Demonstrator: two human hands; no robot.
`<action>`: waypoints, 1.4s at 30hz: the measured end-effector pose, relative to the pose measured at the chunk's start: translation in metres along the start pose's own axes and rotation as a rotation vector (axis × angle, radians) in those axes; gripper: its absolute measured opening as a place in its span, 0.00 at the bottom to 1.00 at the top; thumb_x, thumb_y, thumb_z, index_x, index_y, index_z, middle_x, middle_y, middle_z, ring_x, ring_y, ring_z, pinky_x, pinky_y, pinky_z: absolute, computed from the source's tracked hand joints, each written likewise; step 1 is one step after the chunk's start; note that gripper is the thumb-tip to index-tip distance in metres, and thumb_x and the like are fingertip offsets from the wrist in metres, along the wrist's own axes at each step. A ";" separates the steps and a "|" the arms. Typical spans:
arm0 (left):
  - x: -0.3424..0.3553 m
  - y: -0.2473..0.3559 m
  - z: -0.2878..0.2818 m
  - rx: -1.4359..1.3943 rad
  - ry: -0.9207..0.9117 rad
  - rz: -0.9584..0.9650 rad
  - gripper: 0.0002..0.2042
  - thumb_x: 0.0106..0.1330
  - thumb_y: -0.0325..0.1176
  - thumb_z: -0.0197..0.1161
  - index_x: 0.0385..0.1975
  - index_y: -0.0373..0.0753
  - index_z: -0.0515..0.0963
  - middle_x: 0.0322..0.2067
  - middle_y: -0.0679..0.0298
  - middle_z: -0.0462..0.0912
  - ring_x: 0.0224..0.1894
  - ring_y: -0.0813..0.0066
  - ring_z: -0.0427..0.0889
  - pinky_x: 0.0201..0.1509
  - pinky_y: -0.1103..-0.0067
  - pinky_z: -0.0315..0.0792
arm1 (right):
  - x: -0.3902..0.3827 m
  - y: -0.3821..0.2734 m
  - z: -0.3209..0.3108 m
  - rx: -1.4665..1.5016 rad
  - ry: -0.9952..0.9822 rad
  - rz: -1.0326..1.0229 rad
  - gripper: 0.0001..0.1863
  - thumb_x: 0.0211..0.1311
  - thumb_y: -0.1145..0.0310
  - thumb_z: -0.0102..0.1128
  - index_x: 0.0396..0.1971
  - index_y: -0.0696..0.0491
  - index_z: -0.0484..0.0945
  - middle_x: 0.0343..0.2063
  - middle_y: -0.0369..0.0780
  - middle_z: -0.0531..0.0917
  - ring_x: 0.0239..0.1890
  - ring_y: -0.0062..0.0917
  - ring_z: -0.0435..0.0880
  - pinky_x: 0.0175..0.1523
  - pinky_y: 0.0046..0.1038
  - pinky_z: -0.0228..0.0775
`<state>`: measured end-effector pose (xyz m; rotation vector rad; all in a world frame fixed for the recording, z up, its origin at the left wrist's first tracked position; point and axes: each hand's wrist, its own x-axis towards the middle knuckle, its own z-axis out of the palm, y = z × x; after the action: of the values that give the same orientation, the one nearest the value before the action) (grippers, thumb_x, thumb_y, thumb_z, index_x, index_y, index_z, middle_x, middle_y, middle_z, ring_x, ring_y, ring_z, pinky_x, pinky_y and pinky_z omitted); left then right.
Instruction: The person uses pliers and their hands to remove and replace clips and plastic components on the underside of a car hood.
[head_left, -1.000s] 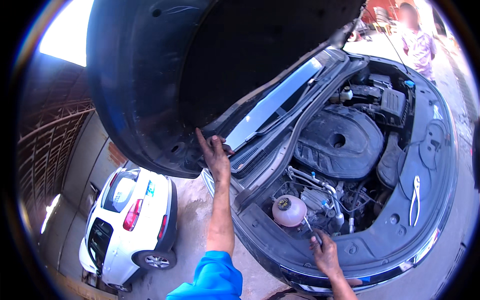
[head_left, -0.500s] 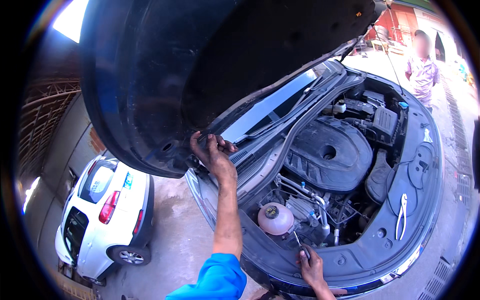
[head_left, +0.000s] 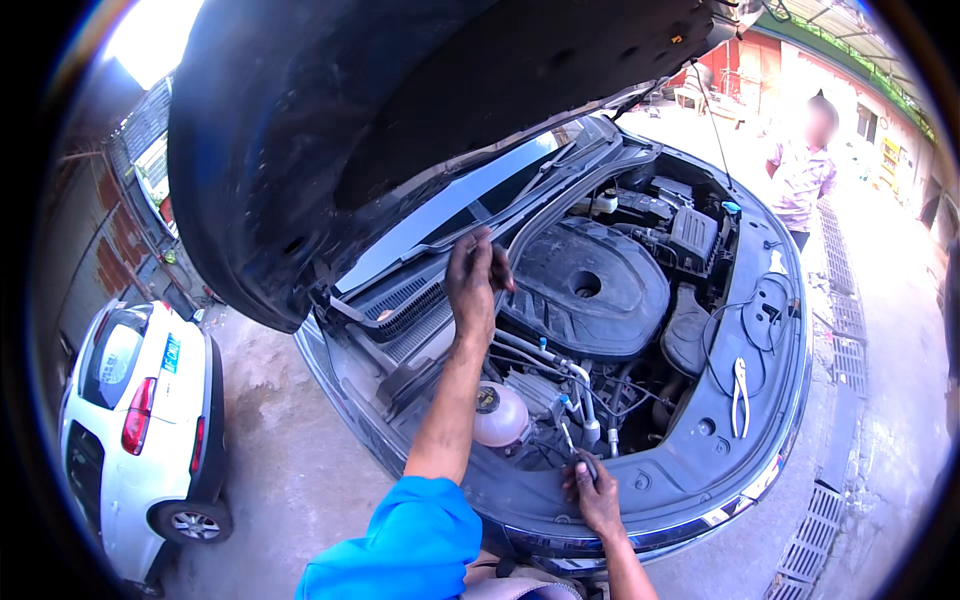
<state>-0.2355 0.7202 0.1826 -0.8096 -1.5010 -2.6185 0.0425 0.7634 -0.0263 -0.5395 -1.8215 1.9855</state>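
My left hand, in a blue sleeve, hangs over the rear of the engine bay beside the windscreen cowl. Its fingers are loosely bent and apart, with nothing visible in them. My right hand grips a screwdriver-like tool with a dark handle and thin metal shaft, low in the bay right of the pinkish coolant reservoir. The raised dark bonnet spans the upper left. Below it lie the windscreen and the black engine cover.
Pliers and thin cable lie on the front trim. A person stands beyond the car's far side. A white car is parked on the left. Metal drain grates run along the ground at right.
My left hand has left the bonnet's lower edge and moved rightward over the engine bay. My right hand still holds the tool. My view has turned, shifting the car leftward in the picture.
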 end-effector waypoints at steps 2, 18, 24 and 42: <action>-0.019 -0.019 -0.025 0.039 -0.044 -0.099 0.12 0.72 0.38 0.58 0.45 0.36 0.74 0.22 0.67 0.75 0.17 0.83 0.71 0.20 0.84 0.69 | 0.000 -0.001 0.001 0.061 0.032 0.042 0.22 0.73 0.58 0.50 0.58 0.59 0.72 0.33 0.40 0.82 0.28 0.18 0.79 0.28 0.20 0.74; -0.117 -0.095 -0.174 0.958 -0.272 -0.150 0.11 0.66 0.38 0.61 0.39 0.38 0.81 0.35 0.50 0.84 0.40 0.49 0.83 0.43 0.64 0.74 | 0.028 -0.046 0.013 0.045 0.103 0.076 0.12 0.68 0.70 0.57 0.47 0.60 0.76 0.28 0.37 0.82 0.24 0.17 0.79 0.26 0.20 0.72; -0.123 -0.099 -0.168 1.141 -0.364 -0.089 0.11 0.67 0.41 0.57 0.38 0.41 0.80 0.36 0.53 0.84 0.42 0.48 0.81 0.44 0.59 0.73 | 0.089 -0.148 0.040 -0.187 0.085 -0.209 0.12 0.66 0.73 0.59 0.46 0.63 0.77 0.26 0.36 0.81 0.23 0.14 0.76 0.29 0.20 0.70; -0.158 -0.109 -0.131 1.399 0.034 -0.258 0.13 0.67 0.44 0.57 0.40 0.45 0.82 0.32 0.49 0.84 0.38 0.43 0.82 0.42 0.55 0.74 | 0.119 -0.121 -0.159 0.046 -0.227 -0.066 0.13 0.67 0.72 0.59 0.47 0.61 0.73 0.26 0.37 0.82 0.24 0.15 0.79 0.29 0.20 0.72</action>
<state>-0.1836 0.6355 -0.0274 -0.3608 -2.7870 -0.9907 0.0283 0.9706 0.0794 -0.2446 -1.8917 2.1101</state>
